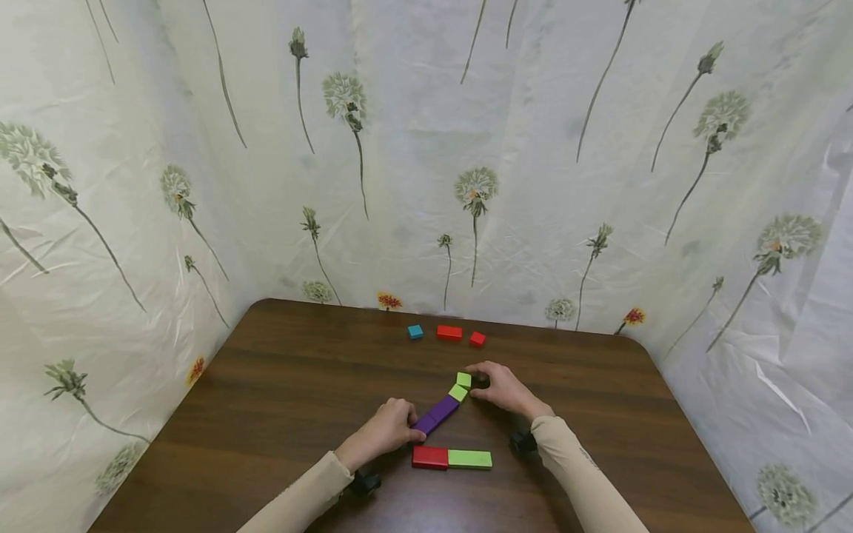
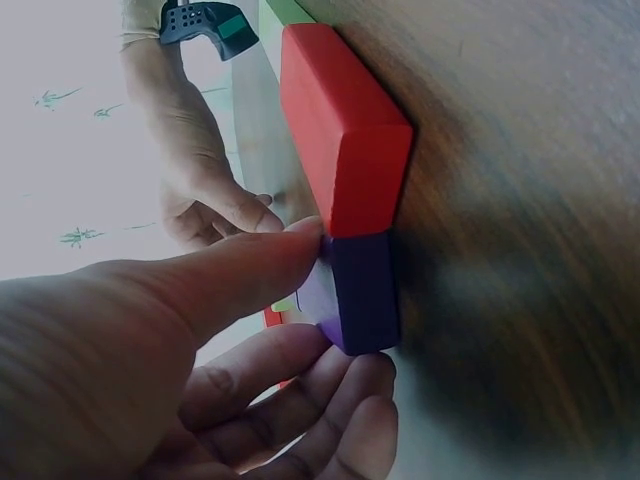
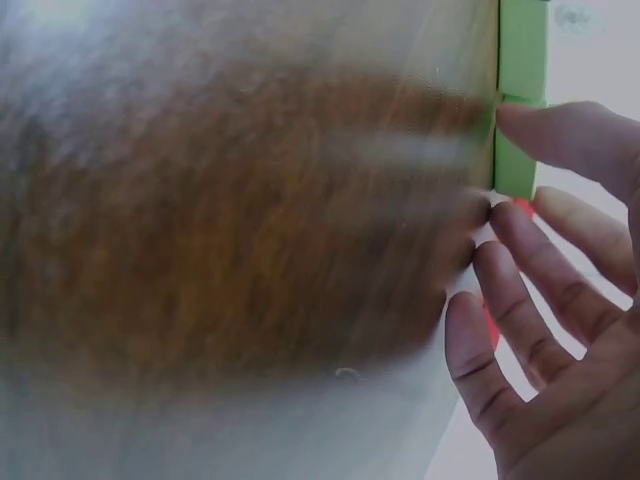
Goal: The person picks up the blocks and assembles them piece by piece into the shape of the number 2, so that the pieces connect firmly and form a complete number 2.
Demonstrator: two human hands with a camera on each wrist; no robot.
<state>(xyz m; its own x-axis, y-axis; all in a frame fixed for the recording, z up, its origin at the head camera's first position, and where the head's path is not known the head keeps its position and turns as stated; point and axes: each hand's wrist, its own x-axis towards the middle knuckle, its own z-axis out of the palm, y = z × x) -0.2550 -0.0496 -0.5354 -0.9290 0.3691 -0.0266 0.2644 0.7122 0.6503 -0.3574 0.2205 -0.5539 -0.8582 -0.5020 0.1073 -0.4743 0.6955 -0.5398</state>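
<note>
- The left hand (image 1: 386, 428) is gripping the near purple block (image 1: 424, 424); its thumb is pressing at one side, and the other fingers are curling round the opposite side.
- The far purple block (image 1: 443, 407) is lying end to end with it, and together they are making a slanting line which is running away from the person and to the right.
- The near green cube (image 1: 457, 393) is continuing this line, just after the purple pair.
- The right hand (image 1: 508, 390) is pinching the far green cube (image 1: 463, 380) between thumb and index finger, while its other fingers are bending loosely beside it.
- This far cube is meeting the near one and is sitting at a slightly different angle, so the line is bending there.
- Closer to the person, a red block (image 1: 430, 458) and a long green block (image 1: 470, 460) are lying flat in one row, touching at their ends; the red one is lying near the end which the left hand is holding.
- Near the back edge of the brown wooden surface (image 1: 300, 385), a blue cube (image 1: 415, 332), a long red block (image 1: 449, 332) and a small red cube (image 1: 477, 339) are lying apart from each other.
- Behind the surface, a pale curtain (image 1: 406, 178) with printed dandelions is hanging.
- Light sleeves (image 1: 303, 496) are covering both forearms.
</note>
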